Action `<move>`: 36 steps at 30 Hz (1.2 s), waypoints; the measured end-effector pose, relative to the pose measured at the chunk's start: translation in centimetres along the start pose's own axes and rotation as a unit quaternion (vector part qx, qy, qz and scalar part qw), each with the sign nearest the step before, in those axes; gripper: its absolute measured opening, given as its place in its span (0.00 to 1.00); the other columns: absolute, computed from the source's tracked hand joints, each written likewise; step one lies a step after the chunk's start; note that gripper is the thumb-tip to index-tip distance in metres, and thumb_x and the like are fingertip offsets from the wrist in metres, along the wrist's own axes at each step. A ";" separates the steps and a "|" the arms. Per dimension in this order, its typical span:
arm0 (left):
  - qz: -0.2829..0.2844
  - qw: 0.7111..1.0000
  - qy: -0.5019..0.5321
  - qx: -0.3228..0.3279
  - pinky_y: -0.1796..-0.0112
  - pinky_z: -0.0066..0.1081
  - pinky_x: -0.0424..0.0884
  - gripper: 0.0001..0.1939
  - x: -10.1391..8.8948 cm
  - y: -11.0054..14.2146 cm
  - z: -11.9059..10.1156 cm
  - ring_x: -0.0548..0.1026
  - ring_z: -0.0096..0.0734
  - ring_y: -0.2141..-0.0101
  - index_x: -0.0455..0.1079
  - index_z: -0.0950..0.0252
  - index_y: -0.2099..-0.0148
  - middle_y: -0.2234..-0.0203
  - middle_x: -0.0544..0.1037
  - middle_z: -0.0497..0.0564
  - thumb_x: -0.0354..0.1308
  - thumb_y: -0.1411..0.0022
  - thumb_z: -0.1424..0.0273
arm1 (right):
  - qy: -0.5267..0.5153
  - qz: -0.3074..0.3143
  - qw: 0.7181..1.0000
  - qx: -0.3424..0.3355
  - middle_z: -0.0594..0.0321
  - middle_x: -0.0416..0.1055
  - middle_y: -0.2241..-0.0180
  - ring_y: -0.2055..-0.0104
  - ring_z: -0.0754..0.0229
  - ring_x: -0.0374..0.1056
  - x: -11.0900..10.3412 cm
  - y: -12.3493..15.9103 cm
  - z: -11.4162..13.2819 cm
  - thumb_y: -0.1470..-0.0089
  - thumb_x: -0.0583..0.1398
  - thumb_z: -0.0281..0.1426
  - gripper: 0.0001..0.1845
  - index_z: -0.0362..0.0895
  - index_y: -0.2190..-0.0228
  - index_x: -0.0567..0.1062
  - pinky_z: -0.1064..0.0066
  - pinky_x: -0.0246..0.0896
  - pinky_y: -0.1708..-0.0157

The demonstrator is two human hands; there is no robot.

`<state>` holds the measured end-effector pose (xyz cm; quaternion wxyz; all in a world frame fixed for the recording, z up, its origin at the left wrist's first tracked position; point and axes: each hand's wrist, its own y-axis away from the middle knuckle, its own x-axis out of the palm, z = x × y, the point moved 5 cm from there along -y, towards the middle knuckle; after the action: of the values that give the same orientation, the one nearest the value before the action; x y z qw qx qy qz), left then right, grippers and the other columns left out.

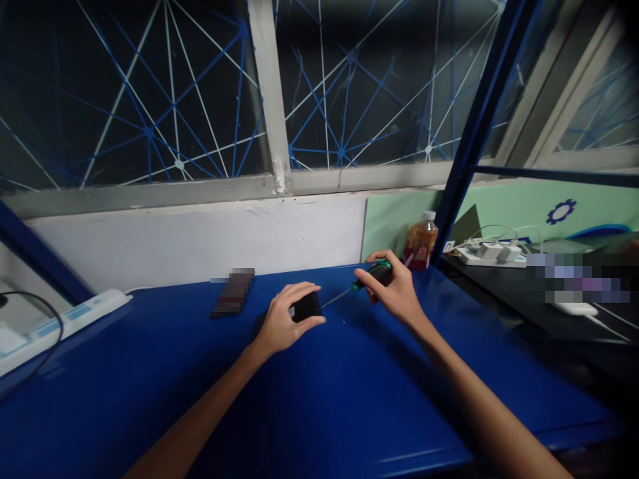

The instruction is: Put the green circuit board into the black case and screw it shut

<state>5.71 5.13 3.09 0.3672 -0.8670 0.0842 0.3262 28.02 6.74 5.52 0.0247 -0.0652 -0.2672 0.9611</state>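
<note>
My left hand (284,320) is curled round a small black device (305,307), holding it down on the blue table (319,399). My right hand (394,286) grips a screwdriver (372,275) with a green and black handle. Its thin metal shaft points left and down, with the tip right at the black device's right edge. Both forearms reach in from the bottom of the view.
A dark flat object (233,293) lies on the table at the back left. A white power strip (64,319) sits at the far left. A bottle of amber liquid (422,241) stands by the blue post (469,140). Another power strip with chargers (492,253) rests on the black desk to the right.
</note>
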 end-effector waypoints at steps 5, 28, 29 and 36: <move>0.000 1.000 0.002 0.002 0.49 0.50 0.67 0.25 0.0 0.0 -0.1 0.70 0.45 0.49 0.69 0.58 0.47 0.51 0.75 0.55 0.66 0.46 0.61 | -0.082 0.068 0.994 0.009 0.65 0.72 0.73 0.82 0.62 0.68 0.6 -0.1 0.0 0.50 0.64 0.41 0.23 0.47 0.58 0.61 0.73 0.61 0.85; -0.005 1.000 0.003 -0.003 0.49 0.47 0.67 0.25 -0.2 0.1 0.2 0.70 0.44 0.49 0.69 0.59 0.47 0.50 0.74 0.55 0.66 0.46 0.61 | -0.095 0.068 0.993 0.012 0.66 0.72 0.74 0.82 0.63 0.68 0.6 0.1 0.3 0.46 0.62 0.39 0.18 0.48 0.57 0.62 0.72 0.61 0.84; -0.005 1.000 0.002 -0.002 0.49 0.48 0.67 0.25 -0.2 0.1 0.2 0.70 0.44 0.49 0.69 0.58 0.47 0.50 0.74 0.55 0.66 0.46 0.61 | -0.068 0.049 0.996 0.010 0.69 0.70 0.78 0.84 0.64 0.66 0.5 0.1 0.2 0.46 0.62 0.38 0.17 0.47 0.58 0.63 0.73 0.60 0.85; -0.006 1.000 0.000 0.001 0.49 0.49 0.66 0.25 -0.2 0.0 0.3 0.70 0.44 0.50 0.70 0.59 0.47 0.51 0.75 0.55 0.66 0.47 0.61 | -0.068 0.056 0.996 -0.021 0.62 0.73 0.69 0.77 0.61 0.71 0.8 0.2 0.4 0.49 0.64 0.36 0.23 0.48 0.55 0.61 0.70 0.65 0.79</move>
<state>5.45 5.31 3.07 0.3696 -0.8672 0.0794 0.3242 27.20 6.45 5.69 -0.0488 -0.0151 -0.2841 0.9574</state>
